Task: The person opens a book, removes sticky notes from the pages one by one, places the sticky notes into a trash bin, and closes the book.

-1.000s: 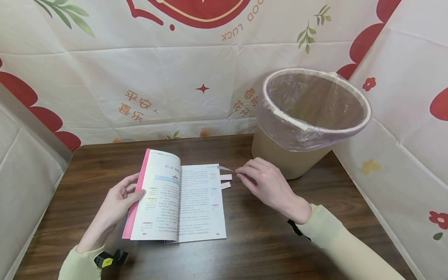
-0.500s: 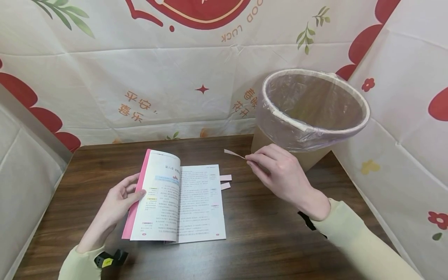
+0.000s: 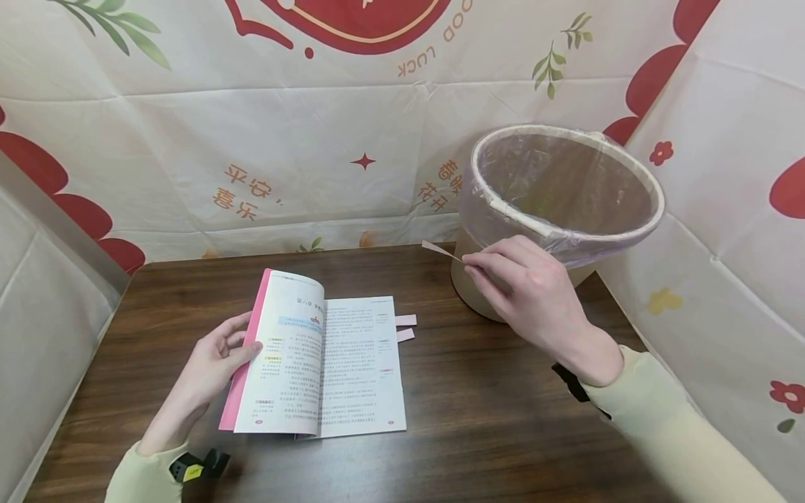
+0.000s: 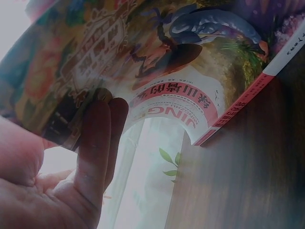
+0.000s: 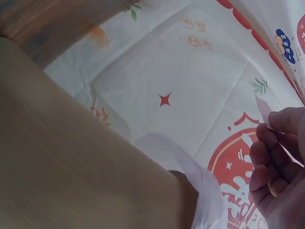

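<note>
An open book (image 3: pixel 358 363) with printed pages lies on the brown wooden table. My left hand (image 3: pixel 216 363) grips its raised left side, thumb on the page edge and fingers behind the pink-edged cover. In the left wrist view the colourful cover (image 4: pixel 157 57) shows, with fingers pressed against it. Between thumb and index finger, my right hand (image 3: pixel 528 293) pinches a thin pale pink paper strip (image 3: pixel 440 249), held in the air in front of the bin. Two similar strips (image 3: pixel 406 320) stick out from the book's right edge.
A tan bin (image 3: pixel 472 279) lined with a clear plastic bag stands at the table's back right, its wide white rim (image 3: pixel 503 208) behind my right hand. Printed white cloth (image 3: pixel 352 126) hangs along the back and sides. Dark wooden table (image 3: pixel 478 419) extends right of the book.
The paper strip has come away from the book's top right corner. My right hand has carried it up and right, towards the bin. My left hand and the book have stayed put.
</note>
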Demonstrator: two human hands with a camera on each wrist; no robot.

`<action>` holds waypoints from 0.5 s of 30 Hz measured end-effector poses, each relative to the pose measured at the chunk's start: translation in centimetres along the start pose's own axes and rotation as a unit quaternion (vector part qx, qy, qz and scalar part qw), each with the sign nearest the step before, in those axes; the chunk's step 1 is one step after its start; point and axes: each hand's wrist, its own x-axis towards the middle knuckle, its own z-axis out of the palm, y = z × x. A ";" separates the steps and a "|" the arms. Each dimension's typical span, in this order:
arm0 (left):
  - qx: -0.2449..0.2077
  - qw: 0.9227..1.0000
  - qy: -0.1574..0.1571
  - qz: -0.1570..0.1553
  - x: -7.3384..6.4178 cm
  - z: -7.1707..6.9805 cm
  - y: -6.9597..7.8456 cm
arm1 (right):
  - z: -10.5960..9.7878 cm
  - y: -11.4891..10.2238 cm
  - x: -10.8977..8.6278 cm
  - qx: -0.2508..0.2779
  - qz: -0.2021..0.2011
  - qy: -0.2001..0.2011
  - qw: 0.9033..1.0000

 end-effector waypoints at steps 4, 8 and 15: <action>-0.001 1.000 0.000 0.000 0.0 0.0 -0.1 | -0.9 0.3 0.3 0.003 0.009 0.006 1.000; -0.002 1.000 -0.002 0.001 0.0 0.0 -0.1 | -1.7 0.7 0.7 0.014 0.020 0.034 0.999; -0.002 1.000 -0.002 0.002 0.1 0.0 0.0 | -3.3 1.9 1.3 0.009 0.050 0.060 0.997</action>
